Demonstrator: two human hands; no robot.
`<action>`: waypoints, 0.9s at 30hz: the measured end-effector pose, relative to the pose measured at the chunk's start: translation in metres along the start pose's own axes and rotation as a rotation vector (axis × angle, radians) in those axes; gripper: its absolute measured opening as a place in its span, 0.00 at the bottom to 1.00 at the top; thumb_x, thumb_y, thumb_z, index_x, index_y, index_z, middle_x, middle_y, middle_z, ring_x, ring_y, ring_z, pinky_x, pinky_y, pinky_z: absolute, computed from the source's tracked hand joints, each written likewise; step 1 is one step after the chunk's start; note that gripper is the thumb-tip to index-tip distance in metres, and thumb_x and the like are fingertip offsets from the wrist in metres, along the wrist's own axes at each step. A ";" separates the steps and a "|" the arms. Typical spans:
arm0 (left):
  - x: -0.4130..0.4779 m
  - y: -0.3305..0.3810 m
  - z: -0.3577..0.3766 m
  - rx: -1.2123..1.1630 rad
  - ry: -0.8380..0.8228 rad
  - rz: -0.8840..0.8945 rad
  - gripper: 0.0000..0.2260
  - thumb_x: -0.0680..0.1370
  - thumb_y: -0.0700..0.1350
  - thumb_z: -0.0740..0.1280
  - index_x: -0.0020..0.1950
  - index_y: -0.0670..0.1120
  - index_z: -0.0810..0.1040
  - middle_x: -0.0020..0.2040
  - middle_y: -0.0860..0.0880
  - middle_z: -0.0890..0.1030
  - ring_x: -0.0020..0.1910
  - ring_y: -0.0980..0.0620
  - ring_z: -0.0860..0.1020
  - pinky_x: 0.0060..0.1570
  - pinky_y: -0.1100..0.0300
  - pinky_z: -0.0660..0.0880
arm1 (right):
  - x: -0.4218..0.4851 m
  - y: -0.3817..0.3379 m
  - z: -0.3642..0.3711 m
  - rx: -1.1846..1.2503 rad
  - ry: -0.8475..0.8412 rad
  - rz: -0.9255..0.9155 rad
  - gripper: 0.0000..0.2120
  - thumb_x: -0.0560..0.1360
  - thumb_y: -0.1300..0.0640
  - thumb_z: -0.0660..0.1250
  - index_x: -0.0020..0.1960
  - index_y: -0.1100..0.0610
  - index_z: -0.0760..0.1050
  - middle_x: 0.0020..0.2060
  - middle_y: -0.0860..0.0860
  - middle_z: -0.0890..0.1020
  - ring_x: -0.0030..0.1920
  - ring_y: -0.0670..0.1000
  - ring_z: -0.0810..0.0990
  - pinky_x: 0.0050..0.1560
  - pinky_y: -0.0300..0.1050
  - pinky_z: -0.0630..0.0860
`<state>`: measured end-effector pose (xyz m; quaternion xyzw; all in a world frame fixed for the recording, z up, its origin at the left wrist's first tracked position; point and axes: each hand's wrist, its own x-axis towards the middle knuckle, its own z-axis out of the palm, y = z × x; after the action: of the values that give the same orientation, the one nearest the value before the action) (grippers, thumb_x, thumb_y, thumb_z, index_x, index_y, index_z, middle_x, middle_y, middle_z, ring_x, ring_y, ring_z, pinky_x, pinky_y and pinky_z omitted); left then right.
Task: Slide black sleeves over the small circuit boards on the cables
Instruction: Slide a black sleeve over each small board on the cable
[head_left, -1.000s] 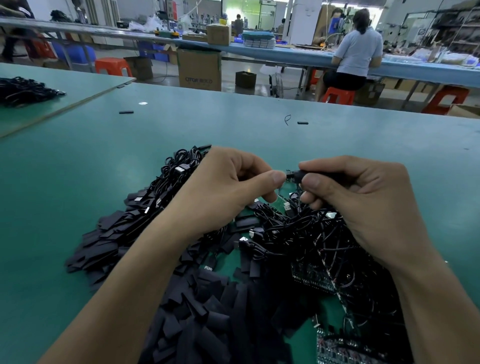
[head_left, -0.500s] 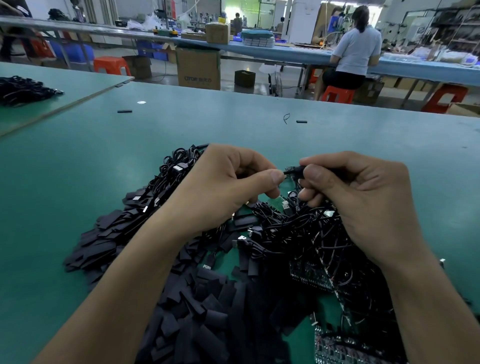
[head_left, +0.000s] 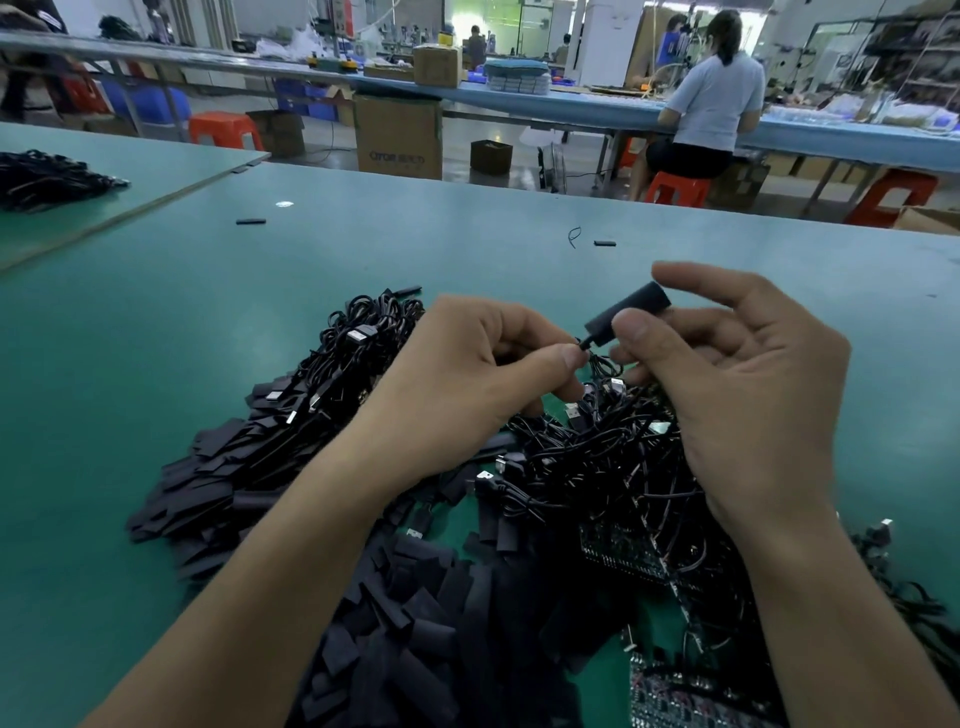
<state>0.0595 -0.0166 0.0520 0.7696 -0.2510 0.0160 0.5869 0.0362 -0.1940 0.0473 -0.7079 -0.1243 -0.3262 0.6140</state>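
Above a tangle of black cables (head_left: 597, 467), my right hand (head_left: 737, 395) pinches a black sleeve (head_left: 626, 312) between thumb and fingers; the sleeve tilts up to the right. My left hand (head_left: 478, 379) pinches the thin cable (head_left: 586, 344) that comes out of the sleeve's lower left end. Whatever is inside the sleeve is hidden. Loose flat black sleeves (head_left: 405, 623) lie heaped below my forearms. Bare circuit boards (head_left: 618, 556) show among the cables at the lower right.
The green table (head_left: 156, 338) carries a heap of sleeved cables (head_left: 337, 364) to the left of my hands. Two stray sleeves (head_left: 251, 222) lie farther back. Another black pile (head_left: 47, 179) sits far left. A person sits at a distant bench.
My right hand has lifted and its fingers have spread, so the black sleeve now shows, tilted up. My left hand keeps its pinch on the cable.
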 end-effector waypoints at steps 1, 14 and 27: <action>0.000 0.000 0.002 -0.006 0.022 0.001 0.04 0.79 0.43 0.71 0.45 0.46 0.85 0.37 0.53 0.86 0.32 0.59 0.80 0.35 0.67 0.77 | -0.001 0.000 0.002 0.016 0.017 -0.004 0.15 0.73 0.61 0.76 0.57 0.51 0.80 0.38 0.46 0.87 0.37 0.48 0.86 0.38 0.36 0.80; 0.000 0.000 0.011 -0.045 0.116 0.014 0.04 0.79 0.40 0.70 0.46 0.44 0.84 0.38 0.51 0.86 0.31 0.57 0.81 0.37 0.60 0.81 | -0.006 0.001 0.013 0.059 0.020 0.003 0.16 0.76 0.62 0.73 0.60 0.47 0.79 0.41 0.43 0.87 0.40 0.45 0.86 0.42 0.35 0.81; 0.000 0.000 0.014 -0.067 0.081 0.011 0.03 0.79 0.41 0.70 0.48 0.45 0.84 0.39 0.51 0.87 0.36 0.56 0.83 0.40 0.64 0.80 | -0.004 -0.004 0.007 0.049 0.032 0.027 0.12 0.76 0.61 0.73 0.55 0.48 0.79 0.38 0.46 0.87 0.37 0.47 0.86 0.38 0.35 0.79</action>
<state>0.0556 -0.0296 0.0478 0.7468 -0.2316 0.0417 0.6220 0.0333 -0.1860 0.0481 -0.6890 -0.1131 -0.3259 0.6374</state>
